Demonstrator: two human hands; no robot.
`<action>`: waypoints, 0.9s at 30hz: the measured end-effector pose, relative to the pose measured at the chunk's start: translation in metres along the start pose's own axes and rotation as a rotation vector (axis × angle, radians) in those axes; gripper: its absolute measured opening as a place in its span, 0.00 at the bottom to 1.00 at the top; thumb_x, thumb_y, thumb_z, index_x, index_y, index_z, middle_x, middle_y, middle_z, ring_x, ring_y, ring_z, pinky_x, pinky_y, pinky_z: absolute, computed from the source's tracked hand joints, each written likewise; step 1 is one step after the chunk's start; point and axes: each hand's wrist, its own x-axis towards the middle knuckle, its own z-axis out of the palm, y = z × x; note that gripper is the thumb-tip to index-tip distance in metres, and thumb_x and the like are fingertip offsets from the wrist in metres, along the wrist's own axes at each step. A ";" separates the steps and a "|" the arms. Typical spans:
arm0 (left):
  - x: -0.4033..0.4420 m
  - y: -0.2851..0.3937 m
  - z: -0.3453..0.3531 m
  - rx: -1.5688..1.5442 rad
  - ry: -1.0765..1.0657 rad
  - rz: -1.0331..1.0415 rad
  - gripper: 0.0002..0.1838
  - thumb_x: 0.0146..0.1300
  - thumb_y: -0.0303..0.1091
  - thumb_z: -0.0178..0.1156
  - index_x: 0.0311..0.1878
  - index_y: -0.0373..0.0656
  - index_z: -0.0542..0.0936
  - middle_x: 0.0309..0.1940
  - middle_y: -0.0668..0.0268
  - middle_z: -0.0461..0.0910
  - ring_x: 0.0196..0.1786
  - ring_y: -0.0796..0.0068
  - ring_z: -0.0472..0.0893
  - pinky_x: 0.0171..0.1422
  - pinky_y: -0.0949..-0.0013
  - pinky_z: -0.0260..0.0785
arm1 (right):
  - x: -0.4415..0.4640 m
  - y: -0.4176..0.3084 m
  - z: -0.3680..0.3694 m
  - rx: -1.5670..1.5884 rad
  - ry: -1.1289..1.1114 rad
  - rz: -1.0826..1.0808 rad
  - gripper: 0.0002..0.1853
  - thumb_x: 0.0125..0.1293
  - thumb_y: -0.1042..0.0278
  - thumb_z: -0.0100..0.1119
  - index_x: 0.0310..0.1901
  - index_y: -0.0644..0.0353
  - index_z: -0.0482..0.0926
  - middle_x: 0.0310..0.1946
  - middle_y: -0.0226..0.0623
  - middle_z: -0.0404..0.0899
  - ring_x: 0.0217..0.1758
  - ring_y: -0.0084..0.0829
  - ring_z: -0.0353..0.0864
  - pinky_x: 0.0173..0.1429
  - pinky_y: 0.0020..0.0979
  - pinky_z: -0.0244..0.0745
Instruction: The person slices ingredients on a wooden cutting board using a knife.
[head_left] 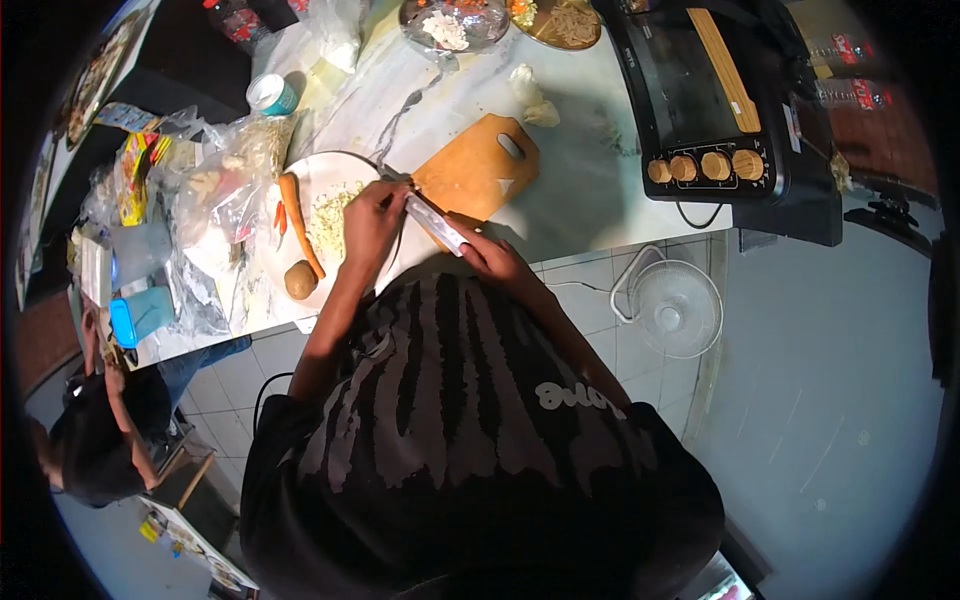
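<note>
A knife [434,222] with a broad, shiny blade lies slantwise between my hands, over the near left edge of the wooden cutting board [465,165]. My left hand [374,215] is closed round its dark handle end, above the plate's right side. At the other end of the blade is my right hand [492,255], its fingers pressed against the tip. The white plate [345,163] holds chopped pale pieces [328,220], a long carrot [300,228], red chillies [281,218] and a round brown potato [300,281].
Plastic bags [225,180] and a blue-lidded container [125,322] crowd the left. At the back are a white-blue tin [271,95] and bowls of food [455,25]. A black oven [705,100] stands right. Another person [100,430] is at the lower left.
</note>
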 end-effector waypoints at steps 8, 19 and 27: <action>-0.044 -0.011 -0.062 0.035 0.163 -0.291 0.09 0.64 0.28 0.67 0.45 0.37 0.87 0.39 0.53 0.88 0.38 0.65 0.89 0.44 0.67 0.78 | 0.036 -0.043 -0.002 -0.069 -0.235 -0.026 0.25 0.79 0.65 0.47 0.75 0.46 0.66 0.65 0.47 0.77 0.62 0.45 0.80 0.65 0.35 0.72; -0.080 0.002 -0.042 0.412 0.051 0.036 0.26 0.67 0.48 0.66 0.65 0.49 0.81 0.32 0.54 0.75 0.37 0.55 0.77 0.39 0.55 0.70 | 0.046 -0.062 -0.018 -0.028 -0.421 0.190 0.25 0.77 0.67 0.45 0.74 0.54 0.66 0.65 0.55 0.74 0.68 0.51 0.74 0.72 0.42 0.65; -0.073 -0.018 -0.034 0.244 0.409 0.008 0.09 0.60 0.31 0.72 0.43 0.40 0.89 0.30 0.60 0.78 0.33 0.60 0.79 0.39 0.60 0.72 | 0.042 -0.068 -0.029 -0.079 -0.430 0.354 0.26 0.76 0.66 0.49 0.74 0.48 0.66 0.46 0.54 0.83 0.49 0.51 0.84 0.57 0.46 0.76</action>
